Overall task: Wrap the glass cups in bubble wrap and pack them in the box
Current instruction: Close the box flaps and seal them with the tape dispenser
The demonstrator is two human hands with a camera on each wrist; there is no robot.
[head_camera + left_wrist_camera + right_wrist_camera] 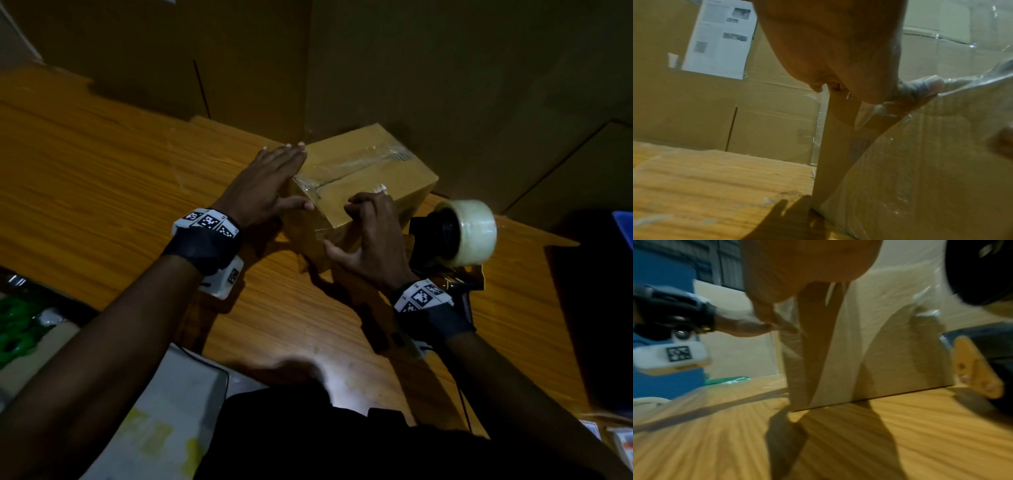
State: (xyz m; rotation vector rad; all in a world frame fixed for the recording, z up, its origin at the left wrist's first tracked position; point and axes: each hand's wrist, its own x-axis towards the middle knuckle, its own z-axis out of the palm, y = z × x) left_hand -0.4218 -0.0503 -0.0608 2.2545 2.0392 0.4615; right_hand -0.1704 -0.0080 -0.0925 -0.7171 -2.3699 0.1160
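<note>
A small cardboard box [376, 178] stands closed on the wooden table [102, 171], with clear tape [356, 164] running over its top seam and down its left corner. My left hand [270, 181] lies flat against the box's left side, fingers straight, thumb on the near face. My right hand [363, 226] grips the near top edge, fingers curled on the lid and thumb spread on the front face. The left wrist view shows my palm [828, 48] against the taped box [920, 162]. The right wrist view shows the box [879, 345] from low down. No glass cups or bubble wrap are in view.
A tape dispenser [459, 236] with a clear roll lies right of the box, close to my right wrist. Large cardboard cartons [445, 68] wall the table's far side. Green items [17, 325] sit at the left, a dark object [599, 308] at the right, a white carton [171, 411] near me.
</note>
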